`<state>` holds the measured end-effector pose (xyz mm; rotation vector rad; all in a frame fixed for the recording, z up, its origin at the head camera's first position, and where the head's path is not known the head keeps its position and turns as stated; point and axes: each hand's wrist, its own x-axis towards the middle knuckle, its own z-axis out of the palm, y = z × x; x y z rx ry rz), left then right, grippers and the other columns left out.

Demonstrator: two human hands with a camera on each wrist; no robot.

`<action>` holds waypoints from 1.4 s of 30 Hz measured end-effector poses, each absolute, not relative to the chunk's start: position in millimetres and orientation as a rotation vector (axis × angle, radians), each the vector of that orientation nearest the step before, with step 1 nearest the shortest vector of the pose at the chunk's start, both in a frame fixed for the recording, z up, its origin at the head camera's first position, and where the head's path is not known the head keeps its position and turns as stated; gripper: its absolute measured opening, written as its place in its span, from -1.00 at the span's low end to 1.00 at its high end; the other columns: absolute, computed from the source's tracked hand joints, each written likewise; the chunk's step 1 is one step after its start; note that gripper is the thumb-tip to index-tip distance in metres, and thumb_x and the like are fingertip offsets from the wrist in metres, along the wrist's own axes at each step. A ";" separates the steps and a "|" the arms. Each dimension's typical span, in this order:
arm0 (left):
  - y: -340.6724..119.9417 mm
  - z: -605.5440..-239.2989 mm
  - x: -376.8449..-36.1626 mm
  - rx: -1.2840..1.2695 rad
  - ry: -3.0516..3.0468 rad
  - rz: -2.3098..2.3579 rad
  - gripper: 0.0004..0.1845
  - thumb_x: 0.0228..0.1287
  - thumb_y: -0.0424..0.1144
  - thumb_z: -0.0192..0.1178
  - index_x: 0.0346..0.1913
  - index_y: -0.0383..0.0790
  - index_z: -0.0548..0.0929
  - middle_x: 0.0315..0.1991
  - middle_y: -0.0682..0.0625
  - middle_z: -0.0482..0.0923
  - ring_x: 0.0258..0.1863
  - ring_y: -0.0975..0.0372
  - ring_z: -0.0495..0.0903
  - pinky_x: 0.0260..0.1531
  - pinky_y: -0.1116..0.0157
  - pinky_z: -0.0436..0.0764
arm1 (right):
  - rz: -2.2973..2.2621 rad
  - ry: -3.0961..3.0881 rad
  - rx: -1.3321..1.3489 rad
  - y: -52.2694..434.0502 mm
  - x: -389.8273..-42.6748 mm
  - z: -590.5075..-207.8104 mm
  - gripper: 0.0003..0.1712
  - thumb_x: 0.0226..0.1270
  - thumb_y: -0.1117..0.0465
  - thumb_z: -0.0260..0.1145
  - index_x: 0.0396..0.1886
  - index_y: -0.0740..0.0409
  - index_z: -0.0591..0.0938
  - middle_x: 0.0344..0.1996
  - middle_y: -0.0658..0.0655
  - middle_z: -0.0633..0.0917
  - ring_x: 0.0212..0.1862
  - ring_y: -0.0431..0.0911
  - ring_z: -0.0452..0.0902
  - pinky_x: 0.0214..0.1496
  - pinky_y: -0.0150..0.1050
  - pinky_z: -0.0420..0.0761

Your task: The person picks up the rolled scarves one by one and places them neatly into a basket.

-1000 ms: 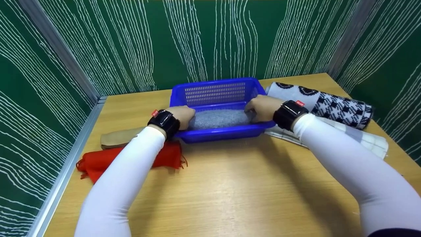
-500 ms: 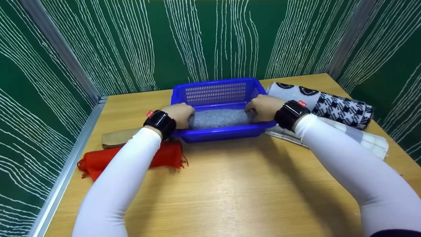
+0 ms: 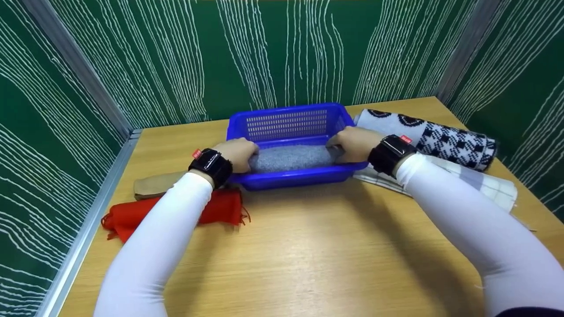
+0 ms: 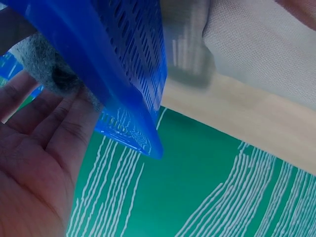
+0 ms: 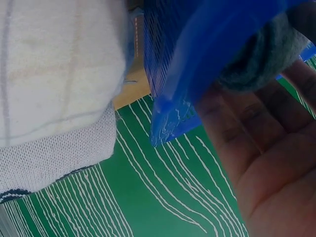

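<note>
Grey knitted cloth, rolled into a bundle (image 3: 291,157), lay along the near side of the blue basket (image 3: 286,123), which stood toward the far edge of the desk (image 3: 308,246), about midway between its far corners. The left hand (image 3: 240,152) had its grip curled round the bundle's left end and the right hand (image 3: 352,143) held the right end the same way; in the wrist views the fingers (image 4: 54,123) lay against the grey knit just inside the basket's slotted wall. Judging from this, the soft roll could sag in the middle or loosen if either grip slackened unevenly, and a loose edge might catch on the basket's rim. With both hands pressing inside so light a plastic basket, it could also slide or tip on the smooth wood. Left of the basket, touching its near-left corner, lay a folded tan cloth (image 3: 154,185), and a red fringed cloth (image 3: 132,215) lay nearer the desk's left edge, under the left sleeve. To the right, a black-and-white patterned roll (image 3: 440,138) rested on a pale checked cloth (image 3: 484,187) near the far-right corner, close enough for the right forearm to nudge.
</note>
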<state>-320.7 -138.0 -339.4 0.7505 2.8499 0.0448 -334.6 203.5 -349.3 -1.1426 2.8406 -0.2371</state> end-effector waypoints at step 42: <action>-144.9 -340.1 -321.7 0.800 2.861 0.085 -0.86 0.26 -0.38 0.36 -0.13 -0.20 0.76 -0.30 -0.04 0.62 -0.26 0.06 0.56 -0.25 0.10 0.52 | -0.316 2.866 -1.125 206.1 -328.6 -343.9 -0.66 0.22 0.32 0.54 0.00 0.29 0.83 -0.29 0.19 0.83 -0.26 0.05 0.76 -0.05 0.05 0.80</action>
